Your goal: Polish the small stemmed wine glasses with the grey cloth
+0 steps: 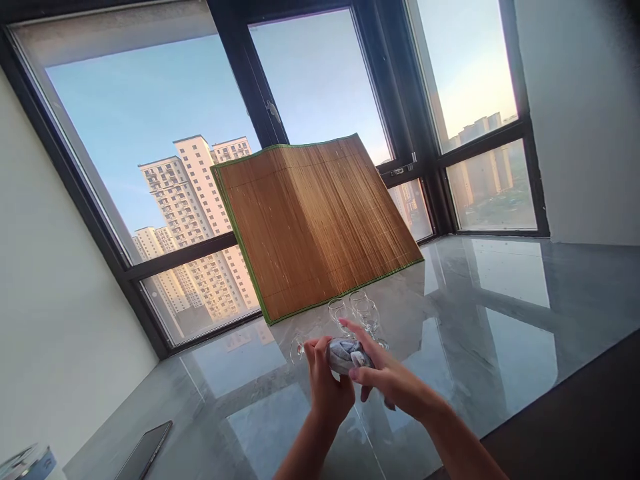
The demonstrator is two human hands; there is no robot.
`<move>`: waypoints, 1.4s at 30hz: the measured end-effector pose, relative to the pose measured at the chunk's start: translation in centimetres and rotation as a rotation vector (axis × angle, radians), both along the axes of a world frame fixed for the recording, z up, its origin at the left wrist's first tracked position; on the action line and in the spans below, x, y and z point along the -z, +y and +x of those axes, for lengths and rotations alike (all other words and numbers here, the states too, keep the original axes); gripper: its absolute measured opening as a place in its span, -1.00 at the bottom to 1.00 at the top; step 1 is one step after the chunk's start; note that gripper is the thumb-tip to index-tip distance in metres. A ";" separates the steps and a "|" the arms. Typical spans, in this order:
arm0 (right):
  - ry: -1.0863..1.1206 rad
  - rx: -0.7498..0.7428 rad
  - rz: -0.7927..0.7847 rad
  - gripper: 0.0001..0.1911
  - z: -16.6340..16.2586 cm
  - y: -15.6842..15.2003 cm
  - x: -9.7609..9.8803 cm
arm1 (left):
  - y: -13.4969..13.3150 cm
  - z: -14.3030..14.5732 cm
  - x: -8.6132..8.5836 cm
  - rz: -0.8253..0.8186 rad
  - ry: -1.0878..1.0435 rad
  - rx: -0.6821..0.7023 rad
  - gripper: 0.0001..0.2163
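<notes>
My left hand (327, 387) is closed around a clear stemmed glass (297, 349), whose round end sticks out to the left of my fingers. A bunched grey cloth (344, 355) sits at the other end of the glass, between my two hands. My fingers hide most of the glass, so I cannot tell how far the cloth goes inside it. My right hand (383, 370) grips the cloth from the right, thumb against it and index finger stretched out over the top. Just behind my hands, clear stemmed glasses (364, 310) stand close together on the counter.
A glossy grey counter (500, 293) spreads under my hands. A brown bamboo mat (320, 227) with green edging leans upright against the dark-framed window (320, 73). A black phone (145, 450) lies at the lower left, near a white-and-blue container (35, 463).
</notes>
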State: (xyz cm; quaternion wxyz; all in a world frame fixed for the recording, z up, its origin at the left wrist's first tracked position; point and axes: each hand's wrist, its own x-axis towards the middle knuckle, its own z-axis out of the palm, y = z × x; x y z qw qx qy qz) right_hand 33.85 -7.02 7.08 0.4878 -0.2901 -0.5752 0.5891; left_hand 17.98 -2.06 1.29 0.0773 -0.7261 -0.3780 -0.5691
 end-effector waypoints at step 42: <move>0.500 0.587 -0.154 -0.42 3.6 3.3 0.4 | 0.3 1.5 -0.3 -1.168 -0.884 0.845 -0.64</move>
